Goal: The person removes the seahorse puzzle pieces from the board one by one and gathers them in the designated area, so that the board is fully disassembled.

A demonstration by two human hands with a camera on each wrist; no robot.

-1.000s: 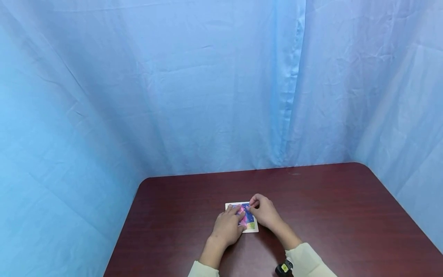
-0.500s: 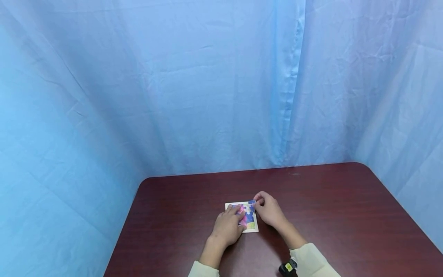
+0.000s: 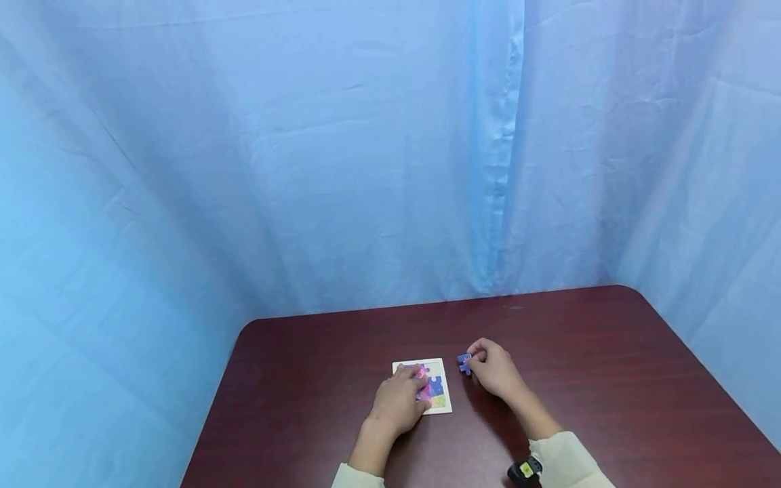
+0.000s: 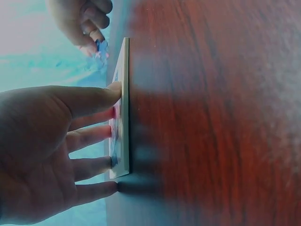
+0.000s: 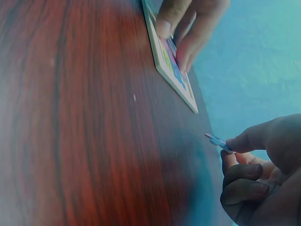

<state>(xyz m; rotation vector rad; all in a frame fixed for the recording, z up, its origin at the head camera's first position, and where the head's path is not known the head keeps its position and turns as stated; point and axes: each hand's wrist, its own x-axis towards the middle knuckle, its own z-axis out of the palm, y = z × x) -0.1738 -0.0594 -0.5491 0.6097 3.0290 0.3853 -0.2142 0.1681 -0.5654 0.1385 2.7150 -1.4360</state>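
A small jigsaw puzzle [image 3: 436, 386] in a pale frame lies flat on the table, with pink, blue and yellow-green parts showing. My left hand [image 3: 398, 401] rests on its left side, the fingers spread and nearly straight, hiding that part of the picture. The top right corner of the puzzle shows the bare pale backing. To the right of the frame, my right hand [image 3: 495, 369] pinches a blue puzzle piece [image 3: 465, 364] between thumb and finger. In the right wrist view that piece [image 5: 219, 142] is held just above the table, apart from the frame.
The dark red-brown table [image 3: 567, 366] has rounded far corners. Light blue curtains [image 3: 378, 169] hang behind it and along both sides. A black device [image 3: 526, 469] with a yellow mark is strapped at the right wrist.
The right hand has lifted the blue piece out of the puzzle's top right corner and carried it to the right, off the frame. The left hand has stayed on the puzzle.
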